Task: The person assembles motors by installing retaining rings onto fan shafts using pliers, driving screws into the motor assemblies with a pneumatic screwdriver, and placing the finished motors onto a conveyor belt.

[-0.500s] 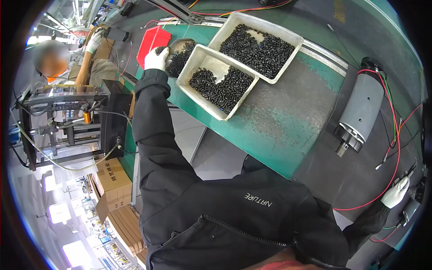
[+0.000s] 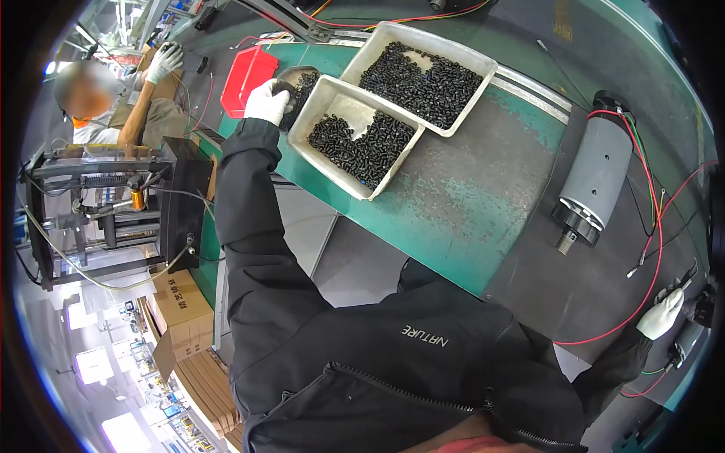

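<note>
My left hand [image 2: 266, 103], in a white glove, is at the near edge of a small dish [image 2: 291, 74] of thin black rings. Its fingers are curled in, and what they hold is too dark to make out. Two white trays, the nearer one [image 2: 306, 128] and the farther one [image 2: 479, 79], hold many small black parts. Far to the right, my right hand [image 2: 662, 315], also gloved, is closed on a slim dark tool [image 2: 686, 282] with a thin metal tip. Below that hand lies a grey cylinder [image 2: 689, 341].
A red bin [image 2: 248, 79] stands beyond my left hand. A large grey motor [image 2: 597, 172] with red and green wires [image 2: 655, 249] lies on the right. At the left are a machine frame [image 2: 181, 200], a cardboard box [image 2: 183, 306] and a co-worker's gloved hand [image 2: 164, 63].
My left hand has curled its fingers more over the dish's edge. The view has shifted slightly. The co-worker's hand has turned, and its fingers are more spread.
</note>
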`<state>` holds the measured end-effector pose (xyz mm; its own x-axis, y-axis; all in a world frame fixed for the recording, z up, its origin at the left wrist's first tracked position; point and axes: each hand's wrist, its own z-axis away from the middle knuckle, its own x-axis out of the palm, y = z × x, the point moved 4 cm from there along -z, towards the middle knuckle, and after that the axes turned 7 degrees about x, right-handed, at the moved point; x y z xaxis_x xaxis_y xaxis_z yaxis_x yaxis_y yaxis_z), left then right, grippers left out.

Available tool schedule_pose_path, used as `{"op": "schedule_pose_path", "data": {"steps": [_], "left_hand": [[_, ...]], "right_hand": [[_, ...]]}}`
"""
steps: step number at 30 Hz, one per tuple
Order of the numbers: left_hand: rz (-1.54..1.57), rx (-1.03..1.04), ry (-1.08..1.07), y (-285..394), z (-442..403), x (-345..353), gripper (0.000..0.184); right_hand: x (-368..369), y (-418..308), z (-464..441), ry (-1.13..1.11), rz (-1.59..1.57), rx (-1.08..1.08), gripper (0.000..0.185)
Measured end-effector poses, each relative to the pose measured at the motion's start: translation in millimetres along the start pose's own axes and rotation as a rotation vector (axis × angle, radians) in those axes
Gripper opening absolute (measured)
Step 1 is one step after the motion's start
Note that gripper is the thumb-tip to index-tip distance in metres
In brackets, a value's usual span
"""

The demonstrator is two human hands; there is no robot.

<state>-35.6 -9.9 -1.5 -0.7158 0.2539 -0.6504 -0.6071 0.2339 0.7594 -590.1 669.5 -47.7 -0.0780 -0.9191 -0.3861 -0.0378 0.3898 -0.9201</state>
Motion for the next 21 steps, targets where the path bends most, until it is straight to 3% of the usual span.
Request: {"op": "schedule_pose_path", "data": {"steps": [3,9,16,19,21], "left_hand": [[-0.358,0.032,-0.043,7,-1,-1,0.023],[-0.918,0.453,0.020,13,-1,2,0.027],[-0.709,0.425,0.092,19,-4,-2,0.018],[-0.573,0.109,0.100,25,-3,-4,0.013],[-0.107,-0.024,0.131,-4,-13,-7,0.015]], "right_hand": [[3,-5,4,0.008,-0.030,-0.002,0.038],[-1,4,-3,-0.042,-0.032,-0.021,0.039],[-5,8,-7,-0.062,-0.021,-0.036,0.040],[-1,3,-4,-0.040,-0.060,-0.029,0.041],[-4,6,-7,-0.048,0.004,-0.043,0.041]]}}
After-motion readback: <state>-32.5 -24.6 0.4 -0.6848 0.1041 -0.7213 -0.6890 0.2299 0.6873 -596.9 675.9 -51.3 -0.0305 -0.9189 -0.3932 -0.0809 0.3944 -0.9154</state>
